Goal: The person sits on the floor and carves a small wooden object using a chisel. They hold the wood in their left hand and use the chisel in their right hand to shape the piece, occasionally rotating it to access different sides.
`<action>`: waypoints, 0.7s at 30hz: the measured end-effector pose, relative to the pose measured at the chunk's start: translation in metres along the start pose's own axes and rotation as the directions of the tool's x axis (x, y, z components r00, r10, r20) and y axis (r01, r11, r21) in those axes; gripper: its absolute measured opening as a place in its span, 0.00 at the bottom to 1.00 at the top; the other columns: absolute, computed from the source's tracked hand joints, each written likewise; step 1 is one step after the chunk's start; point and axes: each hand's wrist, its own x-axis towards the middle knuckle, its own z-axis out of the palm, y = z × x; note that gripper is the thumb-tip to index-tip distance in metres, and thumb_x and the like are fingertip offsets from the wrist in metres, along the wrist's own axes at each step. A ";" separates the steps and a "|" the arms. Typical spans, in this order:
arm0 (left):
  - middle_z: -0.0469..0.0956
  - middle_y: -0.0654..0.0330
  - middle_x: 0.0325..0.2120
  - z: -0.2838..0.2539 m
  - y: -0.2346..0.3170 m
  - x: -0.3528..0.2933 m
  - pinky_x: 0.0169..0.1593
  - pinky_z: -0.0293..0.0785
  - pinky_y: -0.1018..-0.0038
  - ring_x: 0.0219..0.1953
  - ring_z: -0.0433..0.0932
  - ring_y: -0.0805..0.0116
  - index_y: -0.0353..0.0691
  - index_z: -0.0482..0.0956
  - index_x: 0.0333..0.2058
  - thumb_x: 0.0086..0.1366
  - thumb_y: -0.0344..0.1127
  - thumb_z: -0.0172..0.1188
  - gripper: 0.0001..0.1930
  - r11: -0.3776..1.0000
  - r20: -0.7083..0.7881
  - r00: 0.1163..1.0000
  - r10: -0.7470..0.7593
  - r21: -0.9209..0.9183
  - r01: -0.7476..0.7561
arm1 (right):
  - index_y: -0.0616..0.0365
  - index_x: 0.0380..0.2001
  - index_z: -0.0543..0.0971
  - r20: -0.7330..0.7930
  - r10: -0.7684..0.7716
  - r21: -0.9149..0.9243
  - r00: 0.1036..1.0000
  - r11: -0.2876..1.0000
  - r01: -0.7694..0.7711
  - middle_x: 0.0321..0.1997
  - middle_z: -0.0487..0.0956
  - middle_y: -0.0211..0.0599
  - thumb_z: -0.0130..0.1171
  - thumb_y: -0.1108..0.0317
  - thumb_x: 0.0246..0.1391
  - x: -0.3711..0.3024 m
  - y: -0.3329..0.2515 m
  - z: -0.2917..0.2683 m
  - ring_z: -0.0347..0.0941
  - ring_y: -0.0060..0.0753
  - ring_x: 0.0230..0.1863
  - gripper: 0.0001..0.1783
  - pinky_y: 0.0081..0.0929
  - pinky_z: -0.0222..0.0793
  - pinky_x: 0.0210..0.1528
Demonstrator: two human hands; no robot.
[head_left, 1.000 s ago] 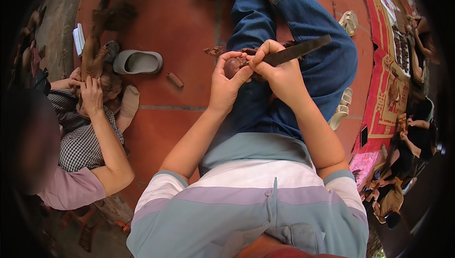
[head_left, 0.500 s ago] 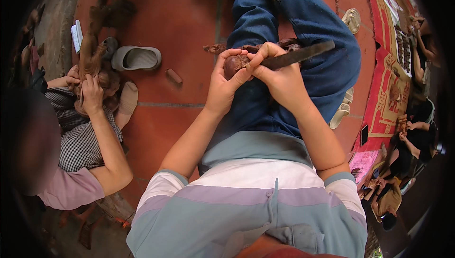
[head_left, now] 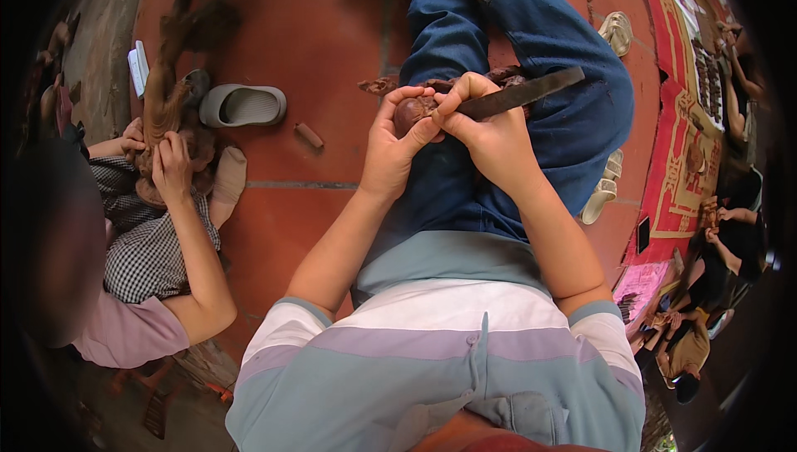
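Over my lap I hold a reddish-brown wood carving (head_left: 409, 112) with a rounded, polished-looking end. The fingers and thumb of my left hand (head_left: 392, 151) wrap round that end. My right hand (head_left: 496, 141) pinches a long, flat, dark blade-like tool (head_left: 531, 92), perhaps a file; its wide end points out to the right. The near end of the tool is hidden by my fingers, close against the carving. Both thumbs almost meet there. Behind my hands a rough, gnarled part of brown wood (head_left: 378, 86) extends left and right across my legs; how far it joins the carving is hidden.
To the left, a co-worker's hands (head_left: 172, 161) work on another wooden carving (head_left: 158, 107). A grey clog (head_left: 243, 105) and a small brown block (head_left: 309, 136) lie on the red tiled floor (head_left: 290, 228). Light shoes (head_left: 601, 201) and a red patterned mat (head_left: 664, 178) are at right, with more people beyond.
My hands, the carving and the tool stay almost in place. The surroundings have shifted very slightly in the picture. The co-worker's near hand has moved a little on their carving.
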 end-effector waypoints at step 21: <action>0.70 0.59 0.51 -0.003 -0.003 0.000 0.47 0.76 0.76 0.51 0.72 0.71 0.39 0.65 0.52 0.60 0.33 0.65 0.24 1.000 0.036 0.999 -0.008 -0.018 0.008 | 0.63 0.25 0.74 0.029 -0.021 -0.030 0.999 0.999 0.021 0.25 0.76 0.32 0.56 0.79 0.44 0.000 0.005 -0.003 0.72 0.23 0.24 0.03 0.21 0.69 0.29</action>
